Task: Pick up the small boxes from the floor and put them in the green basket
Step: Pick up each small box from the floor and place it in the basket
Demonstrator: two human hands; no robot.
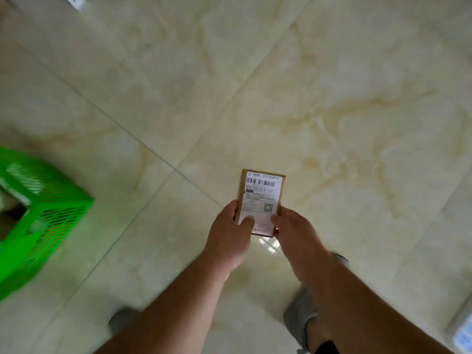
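A small flat cardboard box (260, 192) with a white shipping label and barcode is held above the floor, just below the middle of the view. My left hand (228, 236) grips its lower left edge, thumb on the label. On the lower right edge sits my right hand (296, 231), thumb on top as well. The green basket (48, 215), a slotted plastic crate, stands on the floor at the left edge, well apart from the box. Part of its inside shows, with something pale in it that I cannot make out.
Glossy cream marble tiles with dark grout lines cover the floor (332, 98). My grey shoes (298, 315) show below the arms. A white object (75, 1) lies at the top left corner, and another pale item (463, 333) at the bottom right edge.
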